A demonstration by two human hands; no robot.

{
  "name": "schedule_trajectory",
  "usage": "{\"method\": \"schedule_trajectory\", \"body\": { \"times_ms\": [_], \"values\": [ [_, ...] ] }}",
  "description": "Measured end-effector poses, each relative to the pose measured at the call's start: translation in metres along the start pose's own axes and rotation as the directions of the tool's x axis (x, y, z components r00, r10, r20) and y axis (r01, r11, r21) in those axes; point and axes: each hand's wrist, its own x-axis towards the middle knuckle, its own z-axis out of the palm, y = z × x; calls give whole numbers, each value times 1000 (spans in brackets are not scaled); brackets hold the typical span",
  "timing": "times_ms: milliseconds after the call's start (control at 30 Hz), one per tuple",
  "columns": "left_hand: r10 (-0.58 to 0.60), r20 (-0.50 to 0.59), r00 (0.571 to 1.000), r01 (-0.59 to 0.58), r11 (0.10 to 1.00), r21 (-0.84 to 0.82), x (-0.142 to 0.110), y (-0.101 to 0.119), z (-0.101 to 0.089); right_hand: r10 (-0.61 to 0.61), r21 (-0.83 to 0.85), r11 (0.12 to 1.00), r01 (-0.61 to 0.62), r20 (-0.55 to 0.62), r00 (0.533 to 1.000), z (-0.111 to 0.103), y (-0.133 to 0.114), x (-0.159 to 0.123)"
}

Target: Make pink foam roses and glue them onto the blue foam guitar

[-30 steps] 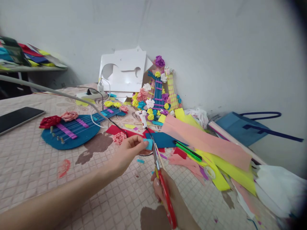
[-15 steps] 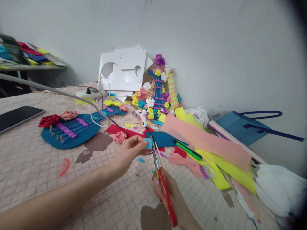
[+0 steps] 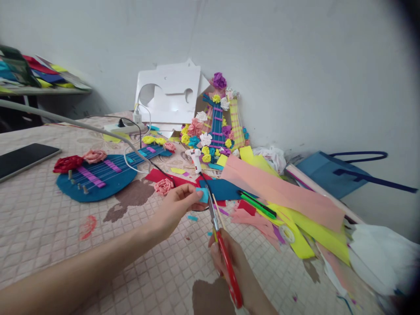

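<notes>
Between the thumb and fingers of my left hand (image 3: 181, 202) is a small light-blue piece of paper (image 3: 204, 195). My right hand (image 3: 231, 258) grips red-handled scissors (image 3: 226, 262), their blades pointing up and away at the right edge of that piece. Whether the blades are fully closed on the paper I cannot tell. Light-blue scraps (image 3: 192, 218) lie on the table just below my left hand. To the left rests a flat blue paper guitar (image 3: 108, 181) with purple strips, strings and paper flowers. A pink paper rose (image 3: 163, 187) sits behind my left wrist.
A white glue gun (image 3: 194, 158) stands beyond my hands. Green cutter (image 3: 257, 205), tape roll (image 3: 287, 234) and pink paper (image 3: 282, 190) lie to the right. Decorated guitars (image 3: 216, 127) lean against the wall. A phone (image 3: 28, 159) and cable (image 3: 65, 119) are at left.
My hands hold nearly the same pose, with the light-blue piece still at the blades. The scissors' blades look slightly closer together; the view has shifted a little.
</notes>
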Motion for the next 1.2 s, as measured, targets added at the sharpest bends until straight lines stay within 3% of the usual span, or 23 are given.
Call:
{"method": "schedule_trajectory", "body": {
  "times_ms": [500,1200],
  "values": [
    [-19,46,999,18,999,29,3,5,-3,-2,-54,999,-1,-60,998,-1,-2,0],
    [-32,180,983,19,997,74,13,10,-14,-30,-161,987,31,11,999,-8,-4,-1]
  ]
}}
